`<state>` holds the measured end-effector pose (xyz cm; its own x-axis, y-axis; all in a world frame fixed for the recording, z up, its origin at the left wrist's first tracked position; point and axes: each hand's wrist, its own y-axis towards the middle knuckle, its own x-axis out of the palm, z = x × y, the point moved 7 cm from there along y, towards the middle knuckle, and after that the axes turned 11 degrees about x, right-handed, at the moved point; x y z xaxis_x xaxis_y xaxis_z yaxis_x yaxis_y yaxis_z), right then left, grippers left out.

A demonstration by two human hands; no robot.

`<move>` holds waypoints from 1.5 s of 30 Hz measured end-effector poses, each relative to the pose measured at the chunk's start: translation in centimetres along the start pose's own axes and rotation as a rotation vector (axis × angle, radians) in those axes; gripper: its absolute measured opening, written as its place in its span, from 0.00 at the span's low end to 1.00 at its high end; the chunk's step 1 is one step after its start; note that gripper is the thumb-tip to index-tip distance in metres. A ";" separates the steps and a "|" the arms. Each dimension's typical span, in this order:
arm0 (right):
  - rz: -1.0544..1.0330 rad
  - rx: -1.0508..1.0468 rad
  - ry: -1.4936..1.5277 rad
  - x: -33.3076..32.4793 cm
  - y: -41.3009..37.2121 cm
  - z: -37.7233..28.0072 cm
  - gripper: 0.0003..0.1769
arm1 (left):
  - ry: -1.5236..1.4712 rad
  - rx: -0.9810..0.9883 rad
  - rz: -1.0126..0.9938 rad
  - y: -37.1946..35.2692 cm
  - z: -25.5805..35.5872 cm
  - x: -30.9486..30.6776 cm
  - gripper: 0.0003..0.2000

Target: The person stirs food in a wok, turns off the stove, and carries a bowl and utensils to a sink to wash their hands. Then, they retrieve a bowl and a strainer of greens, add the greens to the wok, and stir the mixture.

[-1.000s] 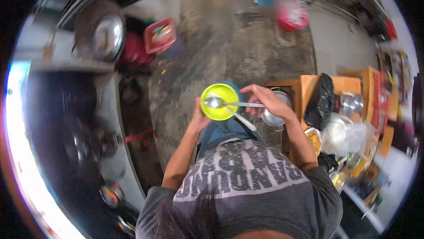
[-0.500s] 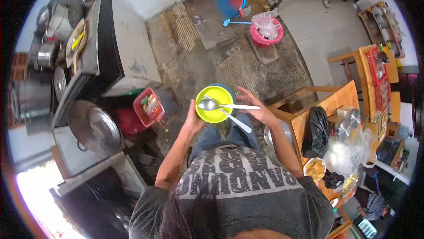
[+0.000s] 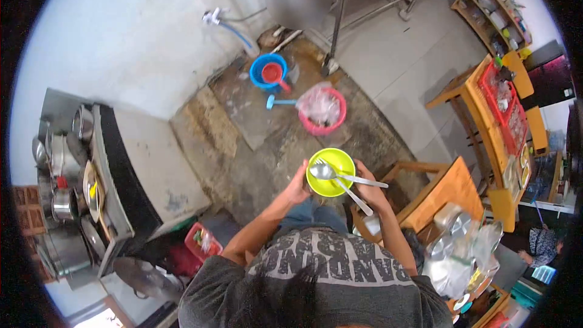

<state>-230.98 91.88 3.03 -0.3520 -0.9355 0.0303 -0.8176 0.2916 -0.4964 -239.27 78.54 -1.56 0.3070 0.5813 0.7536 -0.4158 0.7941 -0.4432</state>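
A lime-green bowl (image 3: 322, 187) is held level in front of my body, with a spoon (image 3: 322, 171) and a fork (image 3: 350, 192) lying in it. Both handles stick out over the rim toward the lower right. My left hand (image 3: 299, 185) grips the bowl's left side. On the opposite side, my right hand (image 3: 368, 189) is closed round the rim, beneath the handles. The fingertips under the bowl are hidden.
A pink bin (image 3: 331, 123) with a plastic bag stands on the floor ahead, near a blue bucket (image 3: 260, 79) holding a red dipper. A wooden table (image 3: 440, 188) is at right, a stove counter (image 3: 115, 170) at left. Another person (image 3: 540, 246) is at far right.
My right hand, open beside the bowl before, now holds its right side. The view has shifted, and the bowl with the spoon and fork appears lower and further right.
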 end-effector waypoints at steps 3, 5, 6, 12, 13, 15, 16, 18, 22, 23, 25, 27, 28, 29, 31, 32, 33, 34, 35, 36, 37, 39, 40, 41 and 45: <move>0.162 0.006 -0.223 -6.2 4.6 -3.3 0.22 | 0.020 -0.009 -0.045 7.6 2.8 3.8 0.31; 0.110 0.065 -0.062 -8.9 7.5 -5.8 0.21 | 0.151 -0.076 -0.080 11.2 4.3 5.1 0.31; 0.101 0.233 0.112 -9.4 7.8 -9.6 0.21 | 0.223 -0.091 -0.125 14.2 6.0 6.5 0.31; 0.288 0.115 -0.163 -21.2 17.3 -16.1 0.23 | 0.295 -0.030 -0.216 26.3 13.9 15.8 0.38; 0.273 0.142 -0.114 -22.5 18.3 -18.6 0.23 | 0.262 0.004 -0.235 27.8 15.6 17.8 0.38; 0.228 0.163 -0.011 -25.5 20.5 -22.1 0.23 | 0.239 0.040 -0.287 31.6 17.4 19.5 0.39; 0.192 0.159 0.047 -27.6 22.1 -23.3 0.23 | 0.298 0.111 -0.210 33.9 18.3 19.0 0.38; 0.157 0.174 0.070 -32.6 25.8 -25.5 0.23 | 0.405 0.255 -0.035 38.1 19.9 18.1 0.35; 0.061 0.163 -0.296 -41.9 33.5 -35.7 0.23 | 0.445 0.665 0.300 43.7 27.4 19.9 0.26; 0.076 0.194 -0.311 -42.7 34.7 -39.2 0.24 | 0.424 0.806 0.448 44.8 29.0 19.5 0.24; 0.044 0.176 -0.401 -46.3 38.8 -43.3 0.27 | 0.474 1.066 0.743 46.3 32.3 19.8 0.22; 0.091 -0.114 -0.788 -50.2 43.6 -47.9 0.28 | 0.575 1.254 0.965 47.9 35.2 21.0 0.22; 0.077 -0.117 -0.839 -51.0 45.5 -49.2 0.28 | 0.616 1.315 1.038 48.5 36.6 22.0 0.22; 0.062 -0.121 -0.890 -51.5 47.3 -50.7 0.28 | 0.663 1.379 1.110 48.8 37.4 23.1 0.22; 0.015 0.078 -0.713 -51.4 51.8 -54.5 0.30 | 0.678 1.424 1.169 50.1 38.9 24.3 0.23; -0.023 0.021 -0.814 -52.0 55.0 -55.4 0.29 | 0.681 1.443 1.208 50.4 39.4 24.9 0.23; -0.066 -0.033 -0.917 -53.3 58.5 -55.3 0.29 | 0.821 1.386 1.315 50.5 40.0 26.0 0.22; -0.126 -0.003 -0.823 -52.7 60.8 -56.0 0.28 | 0.791 1.399 1.305 51.0 40.1 26.2 0.21; -0.183 0.032 -0.727 -52.1 63.0 -56.7 0.27 | 0.760 1.419 1.295 51.5 40.2 26.4 0.21; -0.237 0.070 -0.632 -51.5 65.3 -57.4 0.26 | 0.731 1.450 1.281 52.1 40.7 26.6 0.21; -0.236 0.107 -0.626 -51.2 68.1 -57.5 0.25 | 0.806 1.432 1.331 52.4 41.1 26.9 0.21; -0.353 0.190 -0.394 -49.0 72.4 -57.3 0.23 | 0.814 1.434 1.393 53.4 41.8 27.1 0.21; -0.361 0.233 -0.377 -49.1 75.6 -55.7 0.24 | 0.822 1.431 1.414 53.9 42.4 27.2 0.21; -0.369 0.250 -0.377 -49.3 80.5 -53.8 0.25 | 0.843 1.478 1.432 54.4 43.0 26.8 0.21; -0.518 0.301 -0.370 -48.2 90.2 -47.9 0.28 | 0.904 1.420 1.471 56.2 47.3 28.8 0.20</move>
<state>-309.54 172.86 -1.62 0.2703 -0.9611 0.0572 -0.6579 -0.2278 -0.7178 -294.29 131.51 18.17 -0.6832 0.6984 -0.2131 -0.6813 -0.5047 0.5302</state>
